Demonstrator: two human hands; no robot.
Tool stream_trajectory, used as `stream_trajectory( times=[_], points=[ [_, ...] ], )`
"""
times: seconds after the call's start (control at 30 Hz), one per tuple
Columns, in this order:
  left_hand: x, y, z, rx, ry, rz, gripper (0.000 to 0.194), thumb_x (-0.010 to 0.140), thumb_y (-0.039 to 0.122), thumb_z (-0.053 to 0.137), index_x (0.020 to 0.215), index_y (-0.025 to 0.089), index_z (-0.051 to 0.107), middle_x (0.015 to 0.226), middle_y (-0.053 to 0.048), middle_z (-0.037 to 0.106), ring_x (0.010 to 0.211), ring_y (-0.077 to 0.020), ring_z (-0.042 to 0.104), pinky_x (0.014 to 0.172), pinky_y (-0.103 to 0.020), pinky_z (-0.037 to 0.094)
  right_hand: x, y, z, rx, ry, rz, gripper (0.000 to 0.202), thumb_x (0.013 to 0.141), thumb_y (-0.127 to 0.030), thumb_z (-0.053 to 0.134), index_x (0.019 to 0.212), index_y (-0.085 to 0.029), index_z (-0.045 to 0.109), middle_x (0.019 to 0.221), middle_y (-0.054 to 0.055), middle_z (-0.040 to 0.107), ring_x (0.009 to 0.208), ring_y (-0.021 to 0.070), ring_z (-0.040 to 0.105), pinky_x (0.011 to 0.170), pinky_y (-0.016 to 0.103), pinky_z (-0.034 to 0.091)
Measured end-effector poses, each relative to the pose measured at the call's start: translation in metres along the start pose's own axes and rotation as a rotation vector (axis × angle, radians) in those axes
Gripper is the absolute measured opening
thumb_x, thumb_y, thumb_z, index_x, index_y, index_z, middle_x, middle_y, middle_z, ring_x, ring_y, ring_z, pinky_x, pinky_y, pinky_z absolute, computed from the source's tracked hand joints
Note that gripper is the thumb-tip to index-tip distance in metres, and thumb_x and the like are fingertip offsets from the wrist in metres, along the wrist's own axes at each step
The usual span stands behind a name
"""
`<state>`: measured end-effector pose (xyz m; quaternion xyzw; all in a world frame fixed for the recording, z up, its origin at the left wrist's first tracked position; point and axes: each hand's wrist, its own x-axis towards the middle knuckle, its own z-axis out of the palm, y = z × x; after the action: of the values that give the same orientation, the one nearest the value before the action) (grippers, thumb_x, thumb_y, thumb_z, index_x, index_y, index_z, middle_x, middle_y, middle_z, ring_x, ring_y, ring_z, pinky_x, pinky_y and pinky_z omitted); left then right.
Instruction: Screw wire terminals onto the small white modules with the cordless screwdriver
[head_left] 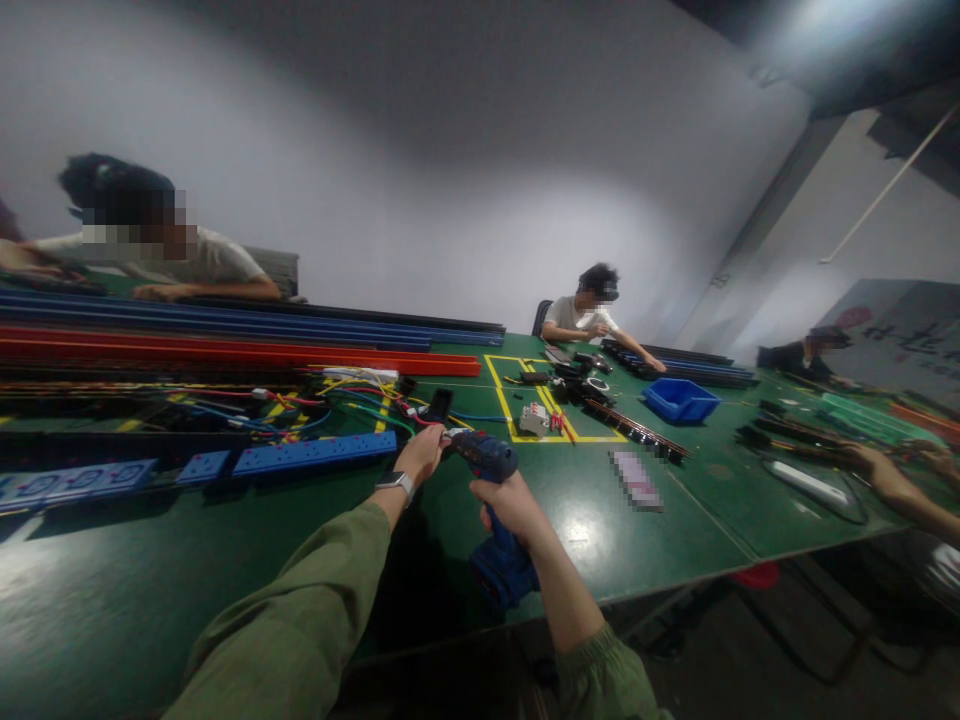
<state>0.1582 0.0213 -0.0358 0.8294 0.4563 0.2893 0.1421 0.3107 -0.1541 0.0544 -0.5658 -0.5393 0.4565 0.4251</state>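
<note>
My right hand [510, 505] is wrapped round the handle of a blue cordless drill [489, 455], whose tip points left. Right at that tip, my left hand [421, 455] is closed with fingers pinched together; what lies between them is hidden. Just beyond those fingertips is a small black box-shaped part [439, 405]. A blue power strip [315, 455] with several sockets extends leftward from beside my left hand. Coloured wires [360, 395] spread behind it.
Long red rails [225, 350] and blue rails [300, 325] lie across the green table [585, 540]. Breakers [536, 418] sit within yellow tape. A blue bin [681, 400] and a blurred pinkish item [635, 480] are to the right. Other people work around the table.
</note>
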Motion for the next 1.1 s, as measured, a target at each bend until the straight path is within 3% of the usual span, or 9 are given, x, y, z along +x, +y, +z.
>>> stream_trajectory(
  times=[1.1],
  points=[
    [0.0018, -0.0030, 0.0038, -0.006, 0.008, -0.006, 0.013, 0.093, 0.024, 0.048, 0.101, 0.018, 0.057, 0.103, -0.010, 0.065, 0.087, -0.0186, 0.060, 0.074, -0.027, 0.039, 0.0021, 0.0042, -0.0029, 0.000, -0.018, -0.019, 0.024, 0.076, -0.022, 0.057, 0.100, -0.018, 0.058, 0.048, -0.007, 0.047, 0.035, 0.0127, 0.051, 0.035, 0.020, 0.037]
  ],
)
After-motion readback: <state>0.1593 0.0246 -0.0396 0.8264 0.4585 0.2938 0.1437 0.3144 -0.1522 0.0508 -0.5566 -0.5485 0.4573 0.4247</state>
